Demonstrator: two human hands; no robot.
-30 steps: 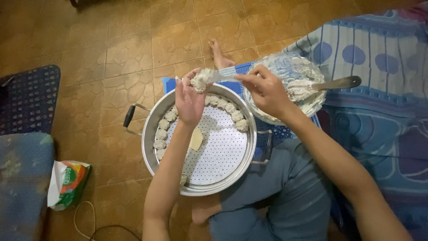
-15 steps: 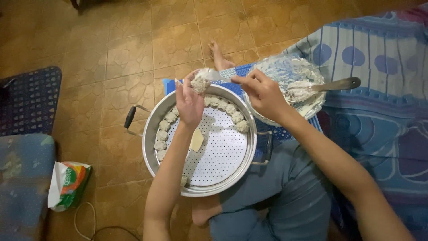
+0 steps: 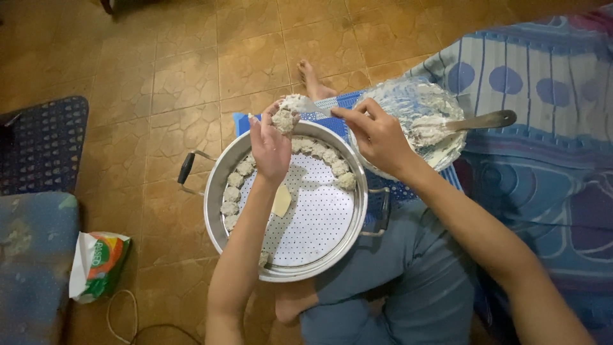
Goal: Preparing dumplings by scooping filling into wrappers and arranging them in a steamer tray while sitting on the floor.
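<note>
Little shifted; dumpling point(image 3: 283, 119) half-hidden

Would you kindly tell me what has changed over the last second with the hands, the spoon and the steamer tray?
Very little. The right hand has slid slightly down and left with its spoon, which stays against the dumpling pinched in the left hand. Nothing was picked up or released. The steamer tray, its row of dumplings, the filling bowl and the second spoon in it are unmoved.
</note>
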